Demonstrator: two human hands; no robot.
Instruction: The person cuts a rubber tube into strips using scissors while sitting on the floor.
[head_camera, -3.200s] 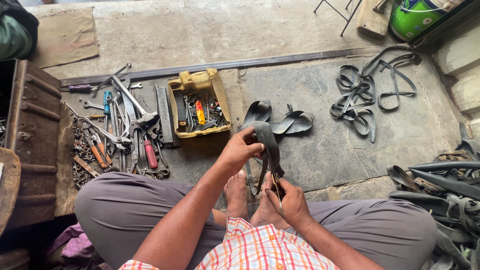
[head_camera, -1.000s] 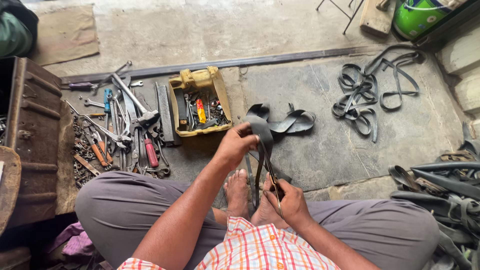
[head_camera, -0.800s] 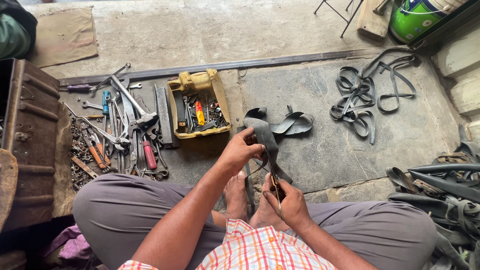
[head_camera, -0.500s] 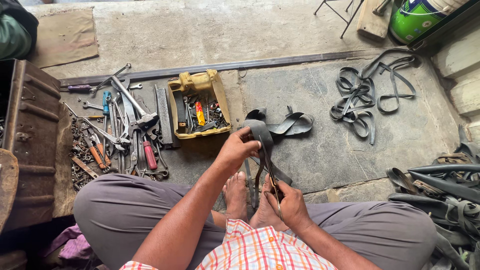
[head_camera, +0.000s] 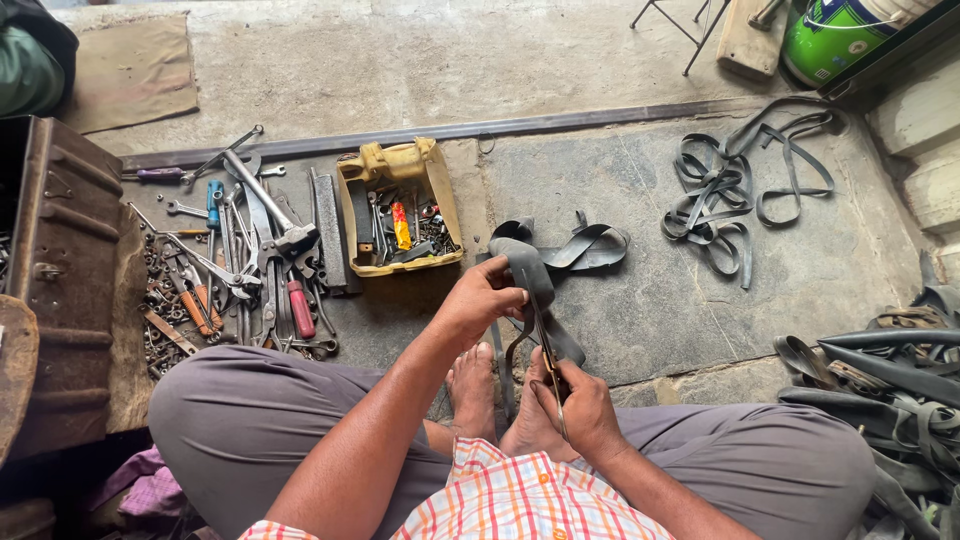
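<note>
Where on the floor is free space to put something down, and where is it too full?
Bare stone floor lies between the rubber strip held by the left hand and the heap of rubber loops. The concrete beyond the metal bar is open too. Crowded: the spread of hand tools beside the yellow tray, and the tubes at right.

The person sits on the floor (head_camera: 620, 200) with the rubber strip (head_camera: 535, 275) just ahead of the bare feet (head_camera: 490, 390), held between the left hand (head_camera: 480, 300) and the right hand (head_camera: 575, 400). To the left front stands an open tray of small parts (head_camera: 398, 208), with loose hand tools (head_camera: 240, 260) spread further left beside a metal box (head_camera: 60, 260). A tangle of rubber loops (head_camera: 740, 190) lies to the right front, and more rubber tubes (head_camera: 880, 380) pile at the right knee.
</note>
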